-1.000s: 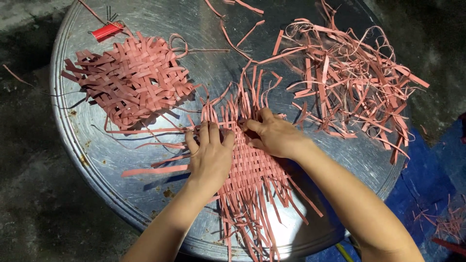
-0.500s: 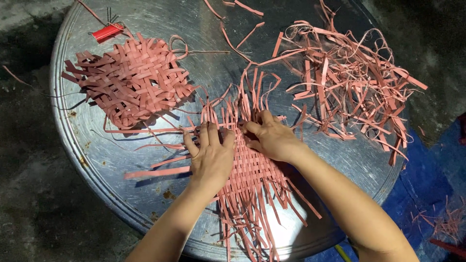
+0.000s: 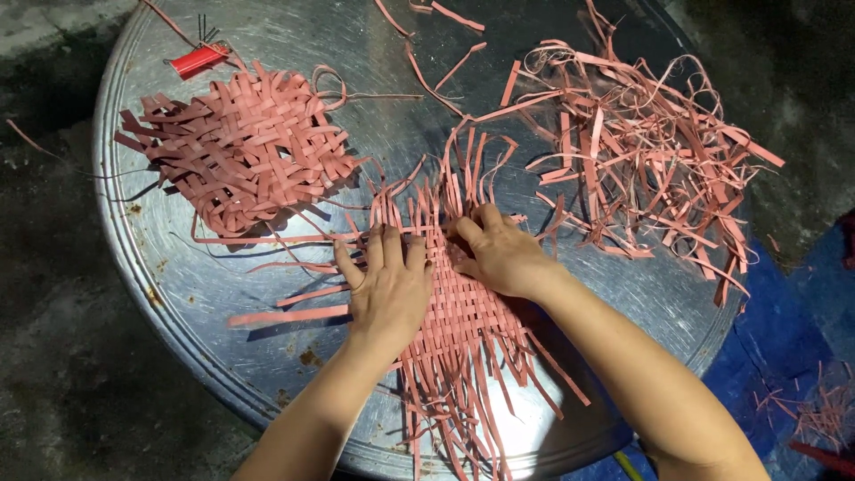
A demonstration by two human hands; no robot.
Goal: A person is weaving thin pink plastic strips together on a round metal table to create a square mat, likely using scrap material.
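Left hand [image 3: 387, 281] pressed flat on the half-woven pink mat [image 3: 459, 312], fingers [image 3: 374, 245] straight and close together, gripping nothing. Right hand [image 3: 499, 254] just beside it, fingers curled and pinched on a strip at the weave's upper edge. Mat lying mid-front on the round metal bench [image 3: 178, 294]. Finished woven mat [image 3: 240, 151] far left, loose strip pile [image 3: 641, 169] right, red clip [image 3: 199, 60] at top.
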